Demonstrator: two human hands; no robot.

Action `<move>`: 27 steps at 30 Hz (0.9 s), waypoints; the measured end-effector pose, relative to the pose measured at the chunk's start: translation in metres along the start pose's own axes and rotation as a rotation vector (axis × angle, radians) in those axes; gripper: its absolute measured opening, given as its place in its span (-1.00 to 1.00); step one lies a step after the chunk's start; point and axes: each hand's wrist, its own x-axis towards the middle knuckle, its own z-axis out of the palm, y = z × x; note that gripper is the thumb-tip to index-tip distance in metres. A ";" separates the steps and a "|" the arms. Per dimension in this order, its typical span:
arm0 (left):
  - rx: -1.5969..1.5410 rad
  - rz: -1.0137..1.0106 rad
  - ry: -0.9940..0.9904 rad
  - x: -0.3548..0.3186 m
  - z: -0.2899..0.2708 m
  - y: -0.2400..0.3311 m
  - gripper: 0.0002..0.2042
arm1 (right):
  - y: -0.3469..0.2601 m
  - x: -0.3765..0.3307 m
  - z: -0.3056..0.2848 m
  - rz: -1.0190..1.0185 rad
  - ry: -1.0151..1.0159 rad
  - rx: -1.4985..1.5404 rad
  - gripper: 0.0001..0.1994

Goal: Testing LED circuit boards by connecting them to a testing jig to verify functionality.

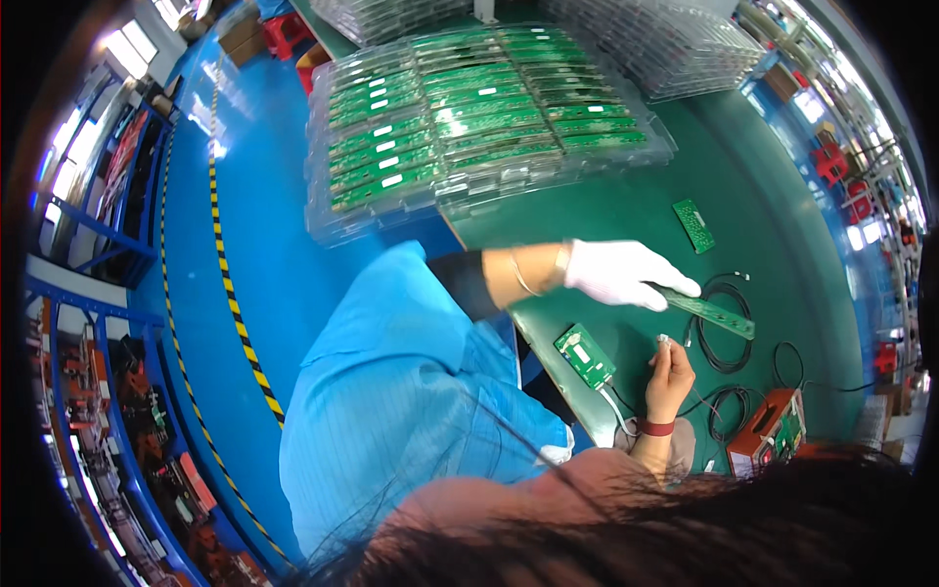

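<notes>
My left hand (626, 273), in a white glove, pinches one end of a long narrow green circuit board (719, 315). The board sticks out to the right, tilted above the green tabletop. Just below it, my bare right hand (669, 383), with a red band at the wrist, grips a small white plug connector (664, 339) between thumb and fingertips. The connector and the board are apart. Left of my right hand lies a green board with a display-like white part (584, 356), with a pale cable running from its lower end.
Clear plastic trays full of green boards (440, 127) stand at the back, with stacked clear trays (655, 44) beside them. Another small board (693, 226) lies to the right. Coiled black cables (726, 364) and an orange box with circuitry (769, 430) are at the near right.
</notes>
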 end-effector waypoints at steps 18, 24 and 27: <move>1.382 -0.773 0.585 -0.304 -0.282 0.010 -0.77 | 0.026 0.005 -0.006 0.070 0.104 0.129 -0.76; 1.417 -0.885 0.447 -0.312 -0.276 0.008 -0.74 | 0.028 0.005 0.000 0.033 0.076 0.105 -0.75; 1.363 -0.982 0.390 -0.309 -0.284 0.008 -0.73 | 0.022 0.002 0.001 0.053 0.077 0.096 -0.75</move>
